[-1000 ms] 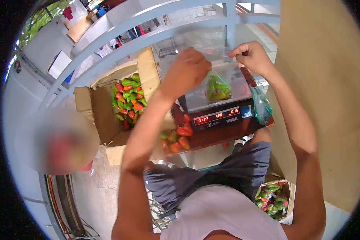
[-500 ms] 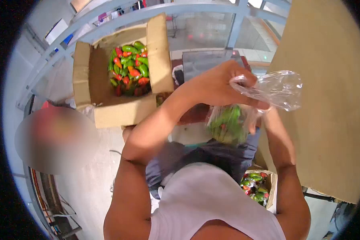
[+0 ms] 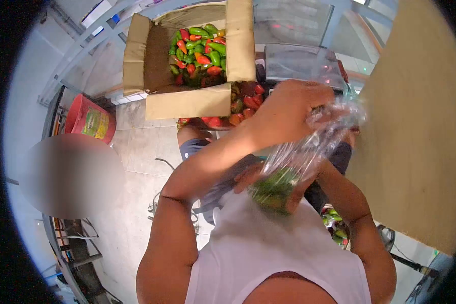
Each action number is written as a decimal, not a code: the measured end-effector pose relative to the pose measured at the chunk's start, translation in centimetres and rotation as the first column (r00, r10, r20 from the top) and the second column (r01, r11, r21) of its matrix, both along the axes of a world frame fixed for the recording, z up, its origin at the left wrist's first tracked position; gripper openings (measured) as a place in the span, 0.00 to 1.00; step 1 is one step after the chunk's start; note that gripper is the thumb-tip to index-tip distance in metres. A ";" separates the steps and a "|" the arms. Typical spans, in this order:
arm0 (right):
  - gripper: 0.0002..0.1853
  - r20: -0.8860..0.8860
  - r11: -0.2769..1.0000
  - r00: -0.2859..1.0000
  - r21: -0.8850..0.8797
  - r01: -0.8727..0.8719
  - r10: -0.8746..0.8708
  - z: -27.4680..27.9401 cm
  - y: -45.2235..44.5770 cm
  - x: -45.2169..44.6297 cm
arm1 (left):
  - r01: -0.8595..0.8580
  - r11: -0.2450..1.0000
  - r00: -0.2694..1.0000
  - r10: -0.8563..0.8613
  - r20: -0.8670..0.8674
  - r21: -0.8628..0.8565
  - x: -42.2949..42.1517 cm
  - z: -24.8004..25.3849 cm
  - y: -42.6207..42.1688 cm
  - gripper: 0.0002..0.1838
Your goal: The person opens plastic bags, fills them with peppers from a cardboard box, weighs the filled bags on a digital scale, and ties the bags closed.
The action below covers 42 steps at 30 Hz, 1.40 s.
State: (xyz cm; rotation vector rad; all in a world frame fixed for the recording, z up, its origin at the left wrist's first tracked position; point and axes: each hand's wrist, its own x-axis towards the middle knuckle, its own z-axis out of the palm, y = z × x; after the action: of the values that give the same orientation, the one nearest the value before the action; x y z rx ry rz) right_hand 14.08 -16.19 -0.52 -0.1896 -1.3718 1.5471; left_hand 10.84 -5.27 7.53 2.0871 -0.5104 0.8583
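Note:
A clear plastic bag [image 3: 305, 152] with green peppers [image 3: 277, 184] in its bottom hangs at a slant before my chest. My left hand [image 3: 300, 107] is closed around the gathered upper part of the bag. Lower down, my right hand [image 3: 309, 181] wraps around the filled end, with fingertips showing on the far left side of the peppers. The bag's mouth, past my left hand, is smeared by motion.
A cardboard box [image 3: 187, 105] of green and red peppers stands ahead. Red peppers [image 3: 251, 104] lie beside it, near a grey flat-topped object [image 3: 301, 63]. A red bucket [image 3: 88, 119] is at left, a large cardboard sheet [image 3: 415, 126] at right. More peppers [image 3: 334, 223] sit by my right side.
The bag's filled end has come down and left, closer to my chest, with my right hand now around it. The bag's neck looks longer and more tightly gathered. The view has shifted too.

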 end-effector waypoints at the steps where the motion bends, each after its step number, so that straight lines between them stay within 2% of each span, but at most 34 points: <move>1: 0.34 -0.001 1.000 1.000 0.018 -0.012 0.012 0.1 0.0 0.3 | -0.139 0.975 0.990 0.139 0.016 0.172 -0.2 0.2 1.1 0.09; 4: 0.34 -0.023 0.999 0.999 0.020 -0.047 0.048 0.0 -0.8 1.2 | -0.350 0.937 0.937 0.350 0.013 -0.006 -1.1 0.7 4.1 0.07; 5: 0.34 -0.032 0.999 0.998 -0.008 -0.054 0.054 0.1 -1.3 1.4 | -0.334 0.935 0.943 0.330 -0.049 -0.119 -1.4 0.4 4.3 0.05; 8: 0.39 0.019 0.956 0.995 -0.277 -0.093 0.102 0.9 -4.3 2.4 | -0.176 0.982 0.984 0.174 -0.036 -0.063 -2.0 -0.6 4.2 0.07; 9: 0.40 0.128 0.952 0.990 -0.304 -0.023 0.064 2.1 -5.1 1.4 | -0.250 0.968 0.963 0.246 -0.106 -0.025 -2.7 0.4 3.5 0.08; 10: 0.42 0.235 0.945 0.972 -0.322 0.051 0.028 2.7 -6.0 0.2 | -0.243 0.970 0.969 0.242 -0.043 -0.016 -2.6 0.7 3.4 0.07; 12: 0.41 0.177 0.940 0.976 -0.290 0.178 -0.131 2.4 -7.6 -0.7 | -0.230 0.973 0.970 0.230 0.084 -0.006 -2.4 1.2 3.2 0.07; 13: 0.39 0.126 0.936 0.976 -0.282 0.209 -0.180 3.7 -7.9 -1.2 | -0.161 0.987 0.986 0.161 0.040 -0.011 -2.5 1.6 2.4 0.07; 15: 0.35 0.058 0.869 0.971 -0.436 0.235 -0.233 3.4 -9.3 -2.0 | -0.027 0.999 0.999 0.027 -0.037 -0.019 -2.6 3.1 0.7 0.17; 16: 0.33 0.023 0.826 0.963 -0.508 0.243 -0.268 3.2 -10.0 -2.3 | -0.034 0.999 0.999 0.034 -0.014 0.004 -2.4 3.3 0.5 0.14; 17: 0.32 0.071 0.824 0.959 -0.497 0.271 -0.273 2.9 -10.2 -2.5 | -0.039 0.999 0.999 0.039 0.006 0.027 -2.3 3.5 0.4 0.10; 19: 0.41 0.080 0.767 0.968 -0.596 0.237 -0.237 3.9 -10.4 -2.2 | -0.023 0.998 0.998 0.020 0.056 0.050 -1.7 3.2 0.0 0.07; 21: 0.42 -0.014 0.844 0.981 -0.514 0.157 -0.191 4.3 -9.8 -1.8 | 0.029 0.998 0.992 -0.036 0.120 0.061 -0.3 2.5 -0.8 0.07; 22: 0.43 -0.055 0.879 0.985 -0.463 0.119 -0.162 4.6 -9.1 -1.3 | 0.013 1.000 0.996 -0.013 0.093 0.009 0.0 2.8 -1.3 0.07; 24: 0.30 0.216 0.965 0.973 -0.230 0.125 -0.075 5.0 -6.7 0.2 | -0.020 0.996 0.999 0.023 0.035 -0.091 0.4 3.3 -2.2 0.07; 26: 0.22 0.428 1.000 0.903 0.017 0.023 -0.028 4.8 -3.4 0.1 | -0.084 0.994 0.989 0.092 0.120 -0.070 0.6 4.4 -1.7 0.06; 27: 0.16 0.444 0.995 0.894 -0.101 -0.010 0.054 4.9 -3.0 -0.4 | -0.121 0.991 0.979 0.129 0.159 -0.057 0.5 4.8 -1.2 0.06; 28: 0.16 0.403 0.987 0.913 -0.161 0.014 0.053 4.5 -3.4 -0.2 | -0.143 0.974 0.961 0.179 0.211 -0.175 0.1 4.9 -0.2 0.06; 30: 0.16 0.316 0.956 0.948 -0.287 0.062 0.034 2.8 -5.3 0.4 | -0.259 0.915 0.956 0.288 0.054 -0.309 -2.1 4.6 2.9 0.06; 31: 0.18 0.292 0.949 0.956 -0.310 0.063 0.032 1.8 -5.9 0.1 | -0.359 0.882 0.933 0.329 -0.147 -0.305 -3.4 4.1 4.5 0.07; 33: 0.19 0.264 0.914 0.963 -0.402 0.055 0.058 0.2 -6.5 -0.4 | -0.424 0.882 0.904 0.396 -0.163 -0.205 -3.6 3.0 5.9 0.06; 34: 0.20 0.252 0.894 0.965 -0.445 0.052 0.070 -0.1 -6.7 -0.5 | -0.466 0.831 0.875 0.484 -0.019 -0.303 -3.8 3.2 5.7 0.03; 35: 0.21 0.264 0.878 0.962 -0.474 0.071 0.065 0.0 -6.7 -0.4 | -0.594 0.748 0.732 0.655 0.185 -0.296 -4.1 3.8 5.1 0.01; 36: 0.21 0.274 0.859 0.960 -0.503 0.091 0.059 0.1 -6.9 -0.5 | -0.389 0.813 0.903 0.429 -0.006 -0.433 -5.9 2.6 2.5 0.03; 37: 0.22 0.285 0.837 0.957 -0.536 0.109 0.057 0.2 -7.2 -0.5 | -0.215 0.942 0.971 0.234 0.046 -0.256 -6.4 3.3 0.6 0.06; 38: 0.21 0.394 0.841 0.919 -0.488 0.234 -0.027 0.4 -7.8 -0.5 | 0.007 0.996 0.999 -0.003 0.049 -0.088 -6.9 3.9 -1.3 0.10; 39: 0.20 0.500 0.835 0.860 -0.425 0.349 -0.105 0.4 -8.6 -0.5 | 0.089 0.949 0.995 -0.073 -0.066 0.301 -6.7 4.3 -1.7 0.12; 40: 0.20 0.596 0.822 0.782 -0.345 0.453 -0.181 0.5 -9.3 -0.3 | 0.233 0.758 0.972 -0.164 -0.167 0.610 -6.6 4.7 -2.0 0.14; 41: 0.19 0.606 0.775 0.753 -0.338 0.534 -0.254 0.6 -9.9 0.3 | 0.384 0.621 0.885 -0.039 -0.463 0.683 -6.5 2.0 -1.4 0.14; 42: 0.19 0.616 0.720 0.717 -0.330 0.610 -0.325 0.8 -10.4 1.0 | 0.303 0.640 0.930 -0.035 -0.366 0.706 -7.1 0.5 -0.2 0.13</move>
State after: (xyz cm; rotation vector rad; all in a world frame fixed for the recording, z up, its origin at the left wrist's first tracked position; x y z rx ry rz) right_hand 15.06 -26.60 0.23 -1.3049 -1.1159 1.4023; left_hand 3.77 -5.44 8.00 2.8026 -0.9977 0.1416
